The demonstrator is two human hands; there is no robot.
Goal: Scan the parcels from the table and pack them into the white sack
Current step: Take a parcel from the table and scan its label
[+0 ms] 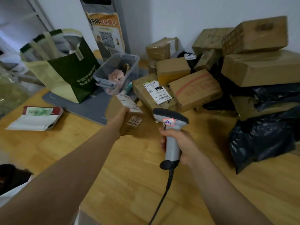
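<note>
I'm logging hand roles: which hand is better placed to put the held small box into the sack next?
Left. The left hand grips the small box, and what looks like the white sack lies low on that same side; the right hand is busy gripping the scanner.

You have bare table point(129, 176) on the near side of the scanner point(170, 118) and to its left, out to the mailer point(35, 117). Just left of it hangs a small box point(133, 117). Beyond it boxes point(194, 90) wall you off; to its right lie black bags point(259, 138); beyond and left stand a bin point(116, 69) and a green bag point(68, 67).
</note>
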